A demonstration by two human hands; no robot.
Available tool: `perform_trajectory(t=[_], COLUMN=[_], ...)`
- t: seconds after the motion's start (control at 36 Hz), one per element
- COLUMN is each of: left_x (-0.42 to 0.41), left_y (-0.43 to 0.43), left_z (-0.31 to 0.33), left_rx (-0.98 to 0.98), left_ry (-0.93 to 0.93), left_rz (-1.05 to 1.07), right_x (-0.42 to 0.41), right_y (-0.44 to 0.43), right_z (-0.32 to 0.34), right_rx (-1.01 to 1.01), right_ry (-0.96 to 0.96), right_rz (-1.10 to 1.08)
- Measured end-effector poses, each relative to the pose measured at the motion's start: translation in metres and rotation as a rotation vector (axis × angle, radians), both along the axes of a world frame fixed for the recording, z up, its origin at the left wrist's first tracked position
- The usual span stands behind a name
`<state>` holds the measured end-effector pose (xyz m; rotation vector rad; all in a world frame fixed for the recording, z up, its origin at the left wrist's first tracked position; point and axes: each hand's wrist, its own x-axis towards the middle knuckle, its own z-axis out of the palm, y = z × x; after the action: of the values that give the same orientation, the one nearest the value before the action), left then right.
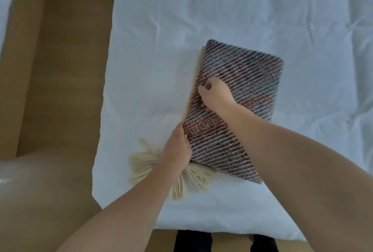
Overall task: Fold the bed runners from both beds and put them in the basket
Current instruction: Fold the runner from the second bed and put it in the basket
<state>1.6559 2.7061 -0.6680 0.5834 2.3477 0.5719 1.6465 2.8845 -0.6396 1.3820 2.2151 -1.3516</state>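
Left hand (177,146) and right hand (215,94) pinch folded bed runner (242,82).

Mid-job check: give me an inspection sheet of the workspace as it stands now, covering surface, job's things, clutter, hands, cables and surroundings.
Surface: wrinkled white bed sheet covering the bed.
Job's things: folded grey-and-rust woven bed runner lies on the sheet, with its cream tasselled fringe sticking out at the near end; basket not in view.
Clutter: nothing seen.
Grippers: left hand grips the runner's left edge near the fringe; right hand pinches the top layer further along that edge.
Cables: nothing seen.
Surroundings: brown floor left of the bed; the person's dark-clad legs at the near edge.
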Motion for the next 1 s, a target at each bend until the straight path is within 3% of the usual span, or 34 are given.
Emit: perform_trajectory(t=[0.11,0.19,0.25,0.39,0.56,0.69,0.86,1.0], left_x=[-0.002,-0.005,-0.008,-0.032,-0.065,-0.084,-0.088,-0.084], left_y=[-0.002,-0.001,0.008,0.066,0.162,0.185,0.172,0.169], left_z=[-0.004,0.000,0.004,0.005,-0.003,-0.037,-0.063,-0.055], left_rx=[-0.053,-0.112,-0.094,0.074,0.043,-0.077,-0.057,-0.051], left_ry=[-0.016,-0.009,0.056,0.403,0.555,0.570,0.539,0.542], left_rz=[0.034,0.041,0.009,-0.221,-0.673,-0.710,-0.731,-0.707], right_x=[0.015,0.030,0.041,0.061,0.055,0.057,0.096,0.098], right_y=[0.014,0.030,0.042,0.059,0.066,0.072,0.081,0.052], right_z=[-0.001,-0.009,-0.013,-0.023,-0.032,-0.052,-0.083,-0.070], right_rx=[0.236,0.543,0.630,0.640,0.692,0.676,0.616,0.532], right_ry=[0.112,0.017,-0.086,-0.260,-0.251,-0.253,-0.288,-0.307], right_rz=[0.025,0.110,0.151,0.251,0.318,0.324,0.183,0.106])
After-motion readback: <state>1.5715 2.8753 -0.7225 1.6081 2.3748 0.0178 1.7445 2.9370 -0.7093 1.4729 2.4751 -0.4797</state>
